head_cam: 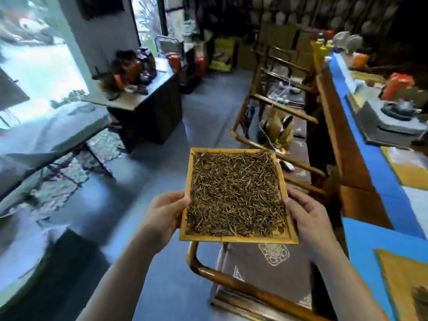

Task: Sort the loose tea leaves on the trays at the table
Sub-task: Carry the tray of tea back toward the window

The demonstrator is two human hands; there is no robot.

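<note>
Both hands grip one square wooden tray (236, 237) in the air: the left hand (166, 214) is closed on its 9 o'clock edge, thumb over the rim, and the right hand (305, 216) is closed on the 3 o'clock edge the same way. Tea leaves (236, 193) cover the tray floor in a thin, even layer. It hangs level above a chair (254, 286), with the blue-covered desk (370, 163) at 3 o'clock, where a second tray (398, 274) lies at 4 o'clock.

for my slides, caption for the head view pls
Both hands, left hand and right hand, hold a tray of tea leaves above a chair.
</note>
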